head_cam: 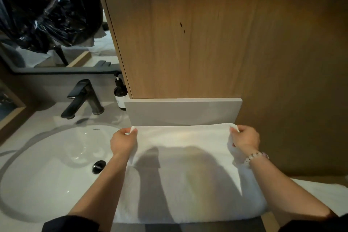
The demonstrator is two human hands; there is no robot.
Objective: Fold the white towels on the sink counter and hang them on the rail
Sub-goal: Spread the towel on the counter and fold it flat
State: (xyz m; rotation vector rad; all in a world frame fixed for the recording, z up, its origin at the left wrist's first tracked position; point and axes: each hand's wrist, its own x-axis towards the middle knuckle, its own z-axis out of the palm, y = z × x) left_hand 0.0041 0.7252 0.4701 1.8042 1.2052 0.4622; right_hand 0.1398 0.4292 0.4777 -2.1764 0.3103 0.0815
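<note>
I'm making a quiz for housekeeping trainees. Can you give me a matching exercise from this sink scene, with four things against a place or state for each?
Things:
1 white towel
2 black faucet
3 brown pump bottle
4 bead bracelet

Places or states:
A on the right wrist
B spout pointing toward the sink basin
C tucked against the wooden panel
D pinched at its far corners by the left hand and right hand

Pairs: 1-D, 2-B, 3-C, 4-A

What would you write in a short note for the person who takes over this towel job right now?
Left hand: pinches the white towel's far left corner.
Right hand: pinches its far right corner.
Towel: flat on the sink counter, right of the basin, far edge at the grey backsplash.
Done: one fold seems laid, near edge rounded.
Left: finish folding, hang it; the rail is not in view.
</note>
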